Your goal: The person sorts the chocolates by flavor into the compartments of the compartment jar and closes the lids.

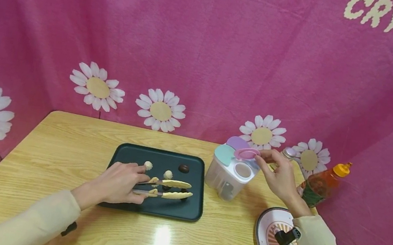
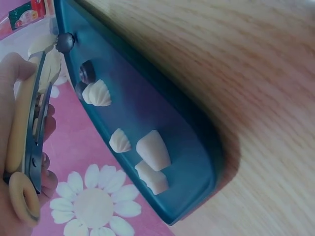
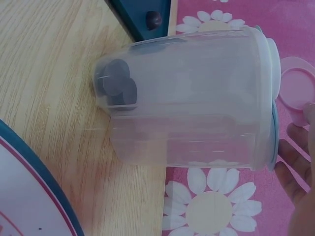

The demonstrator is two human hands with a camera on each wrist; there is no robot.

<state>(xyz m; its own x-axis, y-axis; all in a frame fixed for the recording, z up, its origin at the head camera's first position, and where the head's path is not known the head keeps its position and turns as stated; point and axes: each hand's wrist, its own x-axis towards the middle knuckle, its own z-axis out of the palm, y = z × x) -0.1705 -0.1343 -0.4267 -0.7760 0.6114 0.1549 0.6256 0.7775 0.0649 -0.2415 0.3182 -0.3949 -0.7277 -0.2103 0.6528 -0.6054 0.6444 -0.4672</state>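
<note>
My left hand grips a pair of tongs with cream-coloured tips, held over a dark rectangular tray. White shell-shaped pieces, paler blocky pieces and dark brown pieces lie on that tray. With thumb and fingers, my right hand pinches the raised pink lid of a clear multi-compartment container. Below this lid, a round opening shows in the white top. Several dark pieces sit at the container's bottom in the right wrist view.
Right of the container stand a sauce bottle with a yellow cap and a small jar with a silvery lid. A round patterned plate lies at the right front, partly under my right forearm. A pink flowered cloth hangs behind the wooden table.
</note>
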